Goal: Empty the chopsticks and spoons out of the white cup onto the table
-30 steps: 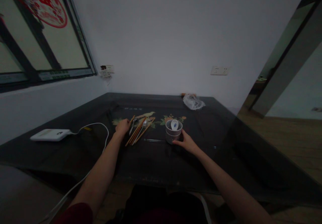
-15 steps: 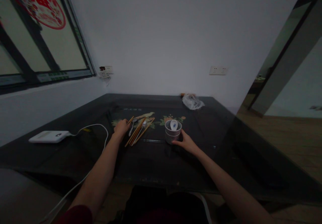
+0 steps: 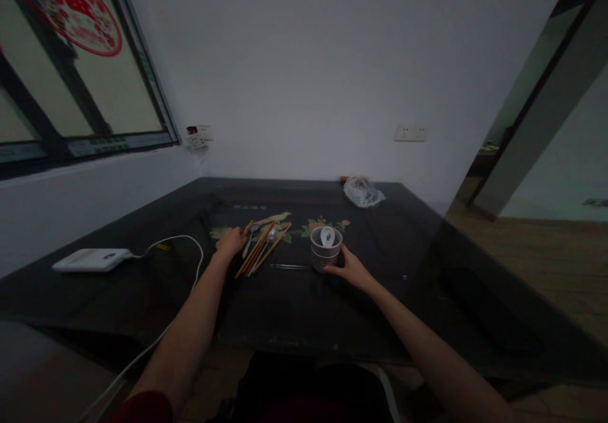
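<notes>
A pale cup [image 3: 325, 250] stands on the dark table [image 3: 294, 309] with a white spoon [image 3: 327, 236] in it. My right hand [image 3: 350, 266] is wrapped round the cup's right side. Left of it lies a bundle of wooden chopsticks [image 3: 259, 247] with metal spoons [image 3: 251, 234] among them. My left hand [image 3: 228, 243] rests with curled fingers at the left edge of that bundle, touching the nearest chopstick or spoon. What its fingers grip is too small to make out.
A white device [image 3: 90, 259] with a white cable [image 3: 180, 240] lies at the table's left. A crumpled clear plastic bag [image 3: 363, 192] sits at the far edge by the wall. A thin rod [image 3: 289, 266] lies in front of the cup.
</notes>
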`<state>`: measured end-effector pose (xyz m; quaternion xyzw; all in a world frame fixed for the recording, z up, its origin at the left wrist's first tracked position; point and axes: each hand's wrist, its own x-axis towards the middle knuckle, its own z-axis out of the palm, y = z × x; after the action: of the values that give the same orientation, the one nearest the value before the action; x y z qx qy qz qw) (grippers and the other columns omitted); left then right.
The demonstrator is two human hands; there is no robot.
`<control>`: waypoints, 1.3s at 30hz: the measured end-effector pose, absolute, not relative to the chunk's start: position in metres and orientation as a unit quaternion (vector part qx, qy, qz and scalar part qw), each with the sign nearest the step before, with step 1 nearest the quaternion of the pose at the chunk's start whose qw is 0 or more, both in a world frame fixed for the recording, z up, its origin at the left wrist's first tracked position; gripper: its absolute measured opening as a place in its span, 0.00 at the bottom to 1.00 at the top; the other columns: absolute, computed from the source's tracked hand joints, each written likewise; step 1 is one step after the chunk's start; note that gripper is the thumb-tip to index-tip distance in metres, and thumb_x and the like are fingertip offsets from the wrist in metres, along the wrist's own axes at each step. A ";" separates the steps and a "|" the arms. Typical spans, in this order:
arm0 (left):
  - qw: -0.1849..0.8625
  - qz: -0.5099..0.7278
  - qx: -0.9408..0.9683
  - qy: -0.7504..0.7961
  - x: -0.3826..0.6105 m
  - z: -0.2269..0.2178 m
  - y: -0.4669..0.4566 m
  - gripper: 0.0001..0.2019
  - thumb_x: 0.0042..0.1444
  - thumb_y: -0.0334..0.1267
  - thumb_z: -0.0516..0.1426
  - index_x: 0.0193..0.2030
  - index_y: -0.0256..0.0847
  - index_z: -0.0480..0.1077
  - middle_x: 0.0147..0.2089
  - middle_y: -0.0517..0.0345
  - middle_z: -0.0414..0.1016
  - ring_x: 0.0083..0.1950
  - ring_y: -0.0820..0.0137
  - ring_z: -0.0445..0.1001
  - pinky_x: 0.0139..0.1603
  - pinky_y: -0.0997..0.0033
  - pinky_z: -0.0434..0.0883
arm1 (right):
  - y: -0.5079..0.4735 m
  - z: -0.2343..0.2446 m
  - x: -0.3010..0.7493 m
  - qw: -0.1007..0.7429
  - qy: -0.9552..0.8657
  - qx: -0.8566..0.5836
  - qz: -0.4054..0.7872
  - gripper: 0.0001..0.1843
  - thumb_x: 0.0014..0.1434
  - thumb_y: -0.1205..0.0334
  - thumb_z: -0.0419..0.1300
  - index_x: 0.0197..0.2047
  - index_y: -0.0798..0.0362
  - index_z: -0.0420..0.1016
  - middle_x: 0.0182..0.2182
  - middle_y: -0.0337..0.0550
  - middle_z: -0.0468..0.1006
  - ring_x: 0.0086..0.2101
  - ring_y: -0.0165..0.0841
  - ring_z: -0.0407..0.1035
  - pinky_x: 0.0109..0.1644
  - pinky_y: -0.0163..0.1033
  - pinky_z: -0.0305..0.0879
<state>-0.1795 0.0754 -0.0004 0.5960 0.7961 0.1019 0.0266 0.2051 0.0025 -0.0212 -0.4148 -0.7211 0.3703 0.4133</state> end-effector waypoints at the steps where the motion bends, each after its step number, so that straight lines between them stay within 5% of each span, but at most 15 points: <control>1: 0.025 0.099 0.602 0.792 -0.178 -0.001 0.075 0.18 0.56 0.44 0.52 0.50 0.41 0.69 0.53 0.42 0.71 0.53 0.55 0.71 0.47 0.61 0.68 | 0.003 -0.022 0.205 0.412 -0.720 -0.417 0.370 0.42 0.44 0.54 0.69 0.59 0.55 0.59 0.55 0.54 0.70 0.54 0.43 0.65 0.59 0.49 0.60; 10: 0.009 0.102 0.621 0.777 -0.171 0.003 0.071 0.19 0.56 0.45 0.52 0.51 0.40 0.68 0.51 0.42 0.70 0.51 0.54 0.71 0.46 0.61 0.68 | 0.004 -0.024 0.206 0.411 -0.721 -0.417 0.370 0.41 0.44 0.54 0.69 0.59 0.55 0.59 0.55 0.54 0.70 0.53 0.43 0.66 0.58 0.49 0.61; 18: -0.066 0.238 0.686 0.684 -0.152 0.013 0.071 0.15 0.58 0.40 0.50 0.48 0.40 0.71 0.47 0.47 0.71 0.49 0.60 0.71 0.50 0.62 0.67 | 0.002 -0.020 0.204 0.416 -0.722 -0.412 0.369 0.41 0.44 0.55 0.70 0.59 0.54 0.59 0.55 0.53 0.69 0.54 0.43 0.65 0.58 0.48 0.60; 24: 0.081 0.370 0.760 0.529 -0.104 0.022 0.060 0.12 0.58 0.40 0.52 0.44 0.38 0.72 0.43 0.50 0.74 0.45 0.64 0.72 0.47 0.64 0.69 | 0.004 -0.023 0.204 0.419 -0.718 -0.414 0.372 0.42 0.43 0.55 0.70 0.59 0.55 0.59 0.56 0.54 0.68 0.55 0.43 0.64 0.60 0.48 0.59; 31: 0.317 0.358 0.796 0.371 -0.034 0.016 0.024 0.26 0.54 0.46 0.59 0.58 0.41 0.63 0.58 0.46 0.68 0.56 0.60 0.69 0.53 0.59 0.69 | 0.007 -0.029 0.206 0.424 -0.723 -0.407 0.364 0.43 0.43 0.55 0.70 0.60 0.53 0.58 0.57 0.53 0.67 0.57 0.44 0.62 0.61 0.51 0.56; 39: 0.372 0.414 0.752 0.354 0.007 -0.019 0.010 0.38 0.45 0.43 0.66 0.62 0.38 0.57 0.62 0.42 0.62 0.62 0.56 0.62 0.61 0.52 0.61 | 0.006 -0.021 0.213 0.396 -0.746 -0.361 0.395 0.48 0.39 0.65 0.70 0.62 0.54 0.56 0.60 0.54 0.64 0.58 0.45 0.59 0.63 0.52 0.54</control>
<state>0.0071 0.0100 -0.0188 0.7516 0.3535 0.4143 0.3722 0.2132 0.0061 -0.0206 -0.3609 -0.7463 0.3950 0.3960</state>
